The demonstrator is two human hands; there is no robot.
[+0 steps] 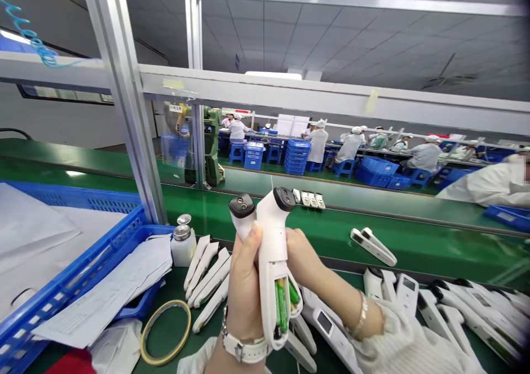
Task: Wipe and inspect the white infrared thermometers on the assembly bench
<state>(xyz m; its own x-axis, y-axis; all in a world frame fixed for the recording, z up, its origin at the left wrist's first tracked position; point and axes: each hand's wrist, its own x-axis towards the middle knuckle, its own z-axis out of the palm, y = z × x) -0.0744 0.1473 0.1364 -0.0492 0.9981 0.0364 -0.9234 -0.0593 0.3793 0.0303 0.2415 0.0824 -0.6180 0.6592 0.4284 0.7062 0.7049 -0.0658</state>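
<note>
Two white infrared thermometers are held up in front of me, crossing each other. The front infrared thermometer (273, 241) has a black sensor head and an uncovered battery bay with green batteries (281, 305) in it. Behind it slants the second infrared thermometer (244, 222), whose lower end also shows a green battery. My left hand (244, 274), with a white watch on the wrist, is closed around them, thumb along the front one. My right hand (304, 255) is closed against the right side of the front thermometer; its fingertips are hidden behind it.
More thermometers (331, 324) lie below and to the right; white handle parts (211, 274) lie left. Nearby are a tape roll (144, 338), a pump bottle (183, 247), papers (111, 286) and a blue crate (124, 233). A green conveyor (265, 178) runs ahead; co-workers sit beyond.
</note>
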